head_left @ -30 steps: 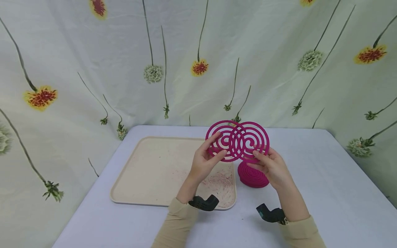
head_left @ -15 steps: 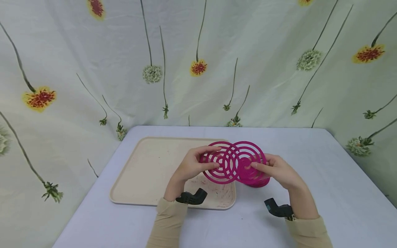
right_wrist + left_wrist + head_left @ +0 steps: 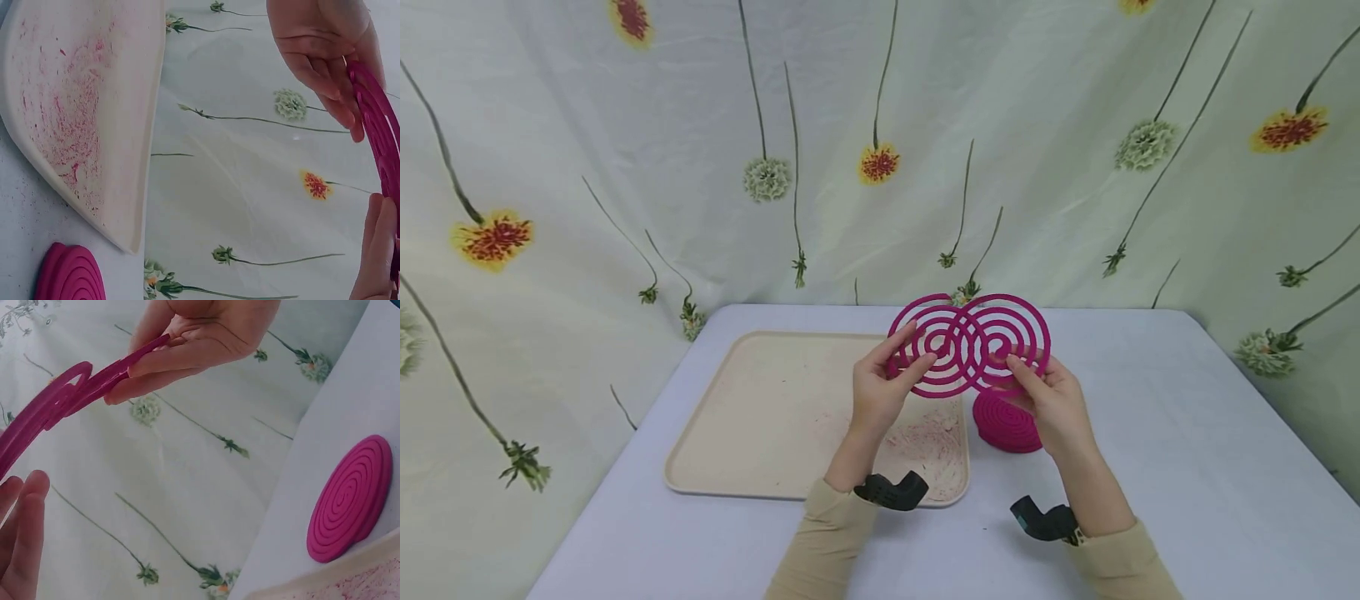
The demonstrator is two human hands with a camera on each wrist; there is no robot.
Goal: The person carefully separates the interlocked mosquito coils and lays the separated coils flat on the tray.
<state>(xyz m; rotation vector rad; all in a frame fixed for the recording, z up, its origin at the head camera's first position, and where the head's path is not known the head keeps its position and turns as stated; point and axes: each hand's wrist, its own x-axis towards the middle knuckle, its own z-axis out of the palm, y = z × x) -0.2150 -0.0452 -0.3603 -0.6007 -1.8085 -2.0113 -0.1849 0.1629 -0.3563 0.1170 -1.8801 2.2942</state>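
Note:
Two magenta mosquito coils, a left coil (image 3: 934, 343) and a right coil (image 3: 1000, 350), are held up over the table, overlapping at their inner edges. My left hand (image 3: 877, 392) pinches the left coil between thumb and fingers. On the other side, my right hand (image 3: 1062, 404) grips the right coil, thumb in front and fingers behind. Seen edge-on in the left wrist view, the held coils (image 3: 106, 378) tilt apart slightly. Below them a short stack of tightly wound magenta coils (image 3: 1007, 423) lies on the table, close to my right hand.
A beige tray (image 3: 737, 493) covers the left part of the table (image 3: 1187, 467), its right end strewn with magenta crumbs (image 3: 932, 442). The coil stack sits just beyond the tray's right edge. Behind the table hangs a flower-printed cloth (image 3: 1045, 167).
Both hands dipped toward the table with the coils half a second ago, then rose again. The two coils overlap a little less than one second ago. The stack and tray have stayed put.

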